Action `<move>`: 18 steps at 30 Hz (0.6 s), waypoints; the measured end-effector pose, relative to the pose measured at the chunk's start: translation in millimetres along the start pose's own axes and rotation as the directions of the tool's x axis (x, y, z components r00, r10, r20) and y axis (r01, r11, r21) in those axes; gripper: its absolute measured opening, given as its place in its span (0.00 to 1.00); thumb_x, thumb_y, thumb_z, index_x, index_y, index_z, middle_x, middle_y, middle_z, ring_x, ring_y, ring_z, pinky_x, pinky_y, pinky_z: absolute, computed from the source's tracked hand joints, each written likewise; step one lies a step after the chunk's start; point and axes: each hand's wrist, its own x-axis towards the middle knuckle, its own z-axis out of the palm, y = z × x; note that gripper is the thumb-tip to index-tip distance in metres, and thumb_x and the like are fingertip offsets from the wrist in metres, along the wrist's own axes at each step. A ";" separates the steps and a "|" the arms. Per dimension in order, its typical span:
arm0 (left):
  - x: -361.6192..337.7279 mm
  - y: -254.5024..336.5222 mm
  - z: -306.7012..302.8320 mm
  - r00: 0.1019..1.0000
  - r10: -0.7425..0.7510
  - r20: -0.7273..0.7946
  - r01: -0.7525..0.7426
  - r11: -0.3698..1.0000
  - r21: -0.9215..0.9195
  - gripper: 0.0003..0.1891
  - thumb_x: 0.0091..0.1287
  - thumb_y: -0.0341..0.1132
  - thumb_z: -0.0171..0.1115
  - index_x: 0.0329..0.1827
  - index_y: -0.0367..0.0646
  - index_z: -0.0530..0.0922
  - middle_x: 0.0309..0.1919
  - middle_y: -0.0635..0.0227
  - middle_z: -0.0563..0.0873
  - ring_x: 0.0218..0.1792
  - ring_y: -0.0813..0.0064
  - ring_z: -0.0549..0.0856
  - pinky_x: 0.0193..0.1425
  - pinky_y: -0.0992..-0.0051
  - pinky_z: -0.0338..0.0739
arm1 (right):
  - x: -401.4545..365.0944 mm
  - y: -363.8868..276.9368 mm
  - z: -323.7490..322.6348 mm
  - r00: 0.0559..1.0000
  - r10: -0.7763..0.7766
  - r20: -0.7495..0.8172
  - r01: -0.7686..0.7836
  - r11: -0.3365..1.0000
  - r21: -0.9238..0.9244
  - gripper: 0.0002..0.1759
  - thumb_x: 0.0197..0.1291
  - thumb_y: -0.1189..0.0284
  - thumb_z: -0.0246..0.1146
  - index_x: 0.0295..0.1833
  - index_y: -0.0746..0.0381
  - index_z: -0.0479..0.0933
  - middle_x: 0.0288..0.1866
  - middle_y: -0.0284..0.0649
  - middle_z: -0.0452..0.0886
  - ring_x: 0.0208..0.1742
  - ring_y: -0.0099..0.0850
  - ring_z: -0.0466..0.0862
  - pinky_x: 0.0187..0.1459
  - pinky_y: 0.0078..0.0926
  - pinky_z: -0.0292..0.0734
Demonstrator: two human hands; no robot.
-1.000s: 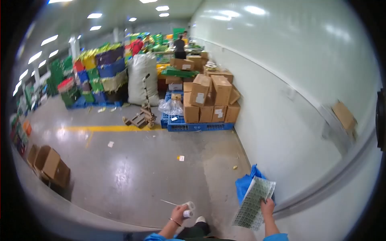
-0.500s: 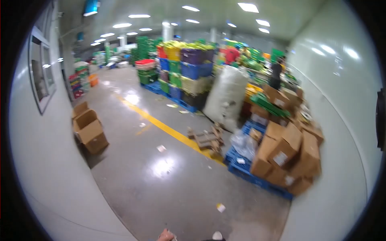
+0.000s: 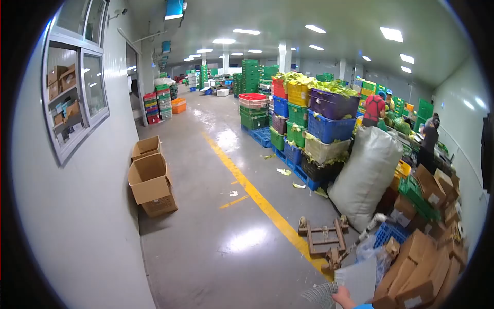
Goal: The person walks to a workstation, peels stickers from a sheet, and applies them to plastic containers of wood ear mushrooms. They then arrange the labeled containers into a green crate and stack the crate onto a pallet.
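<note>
At the bottom edge, right of centre, my right hand (image 3: 342, 295) comes in from a blue sleeve (image 3: 363, 306). Its fingers are closed on a pale sheet-like thing (image 3: 358, 277) with a ribbed grey part (image 3: 318, 294) on its left. Exactly what kind of thing it is, I cannot make out. Just beyond it stand a brown wheeled dolly frame (image 3: 324, 238) and a clear plastic bag (image 3: 371, 257). My left hand is out of view.
Flattened cardboard boxes (image 3: 411, 268) lie at right beside a large white sack (image 3: 366, 175). Behind it rise stacked crates (image 3: 329, 127) with leafy vegetables. An open carton (image 3: 150, 180) stands by the left wall. Two people, one in red (image 3: 374, 109), one in dark clothes (image 3: 428, 140), stand farther back.
My view has turned left and levelled, so the scene sits farther right. My right hand with the pale sheet-like thing now shows at lower right; earlier one hand showed partly at the bottom edge.
</note>
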 end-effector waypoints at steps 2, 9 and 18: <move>46.4 70.9 -22.6 0.999 0.032 0.008 -0.032 0.998 -0.063 0.32 0.59 0.36 0.56 0.65 0.46 0.53 0.50 0.47 0.75 0.44 0.57 0.80 0.43 0.59 0.78 | 39.0 18.1 -11.9 0.988 0.047 0.146 -0.047 0.999 -0.007 0.24 0.53 0.58 0.60 0.53 0.58 0.71 0.49 0.48 0.77 0.50 0.39 0.77 0.50 0.42 0.71; 298.7 278.4 -78.6 0.985 0.169 0.020 -0.159 0.958 -0.240 0.41 0.57 0.35 0.60 0.70 0.47 0.46 0.51 0.47 0.75 0.40 0.59 0.82 0.38 0.58 0.80 | 246.4 -12.0 -28.5 0.945 0.312 0.101 -0.288 0.937 -0.198 0.17 0.50 0.62 0.60 0.42 0.62 0.76 0.38 0.49 0.80 0.40 0.43 0.81 0.43 0.40 0.74; 417.1 570.6 -241.3 0.979 0.140 -0.147 -0.180 0.932 -0.315 0.35 0.57 0.34 0.58 0.68 0.42 0.52 0.51 0.48 0.75 0.42 0.62 0.81 0.41 0.66 0.80 | 685.5 -721.7 -183.4 0.633 -0.722 0.278 0.774 0.601 -0.200 0.16 0.43 0.65 0.59 0.40 0.56 0.76 0.34 0.46 0.81 0.37 0.44 0.81 0.39 0.40 0.75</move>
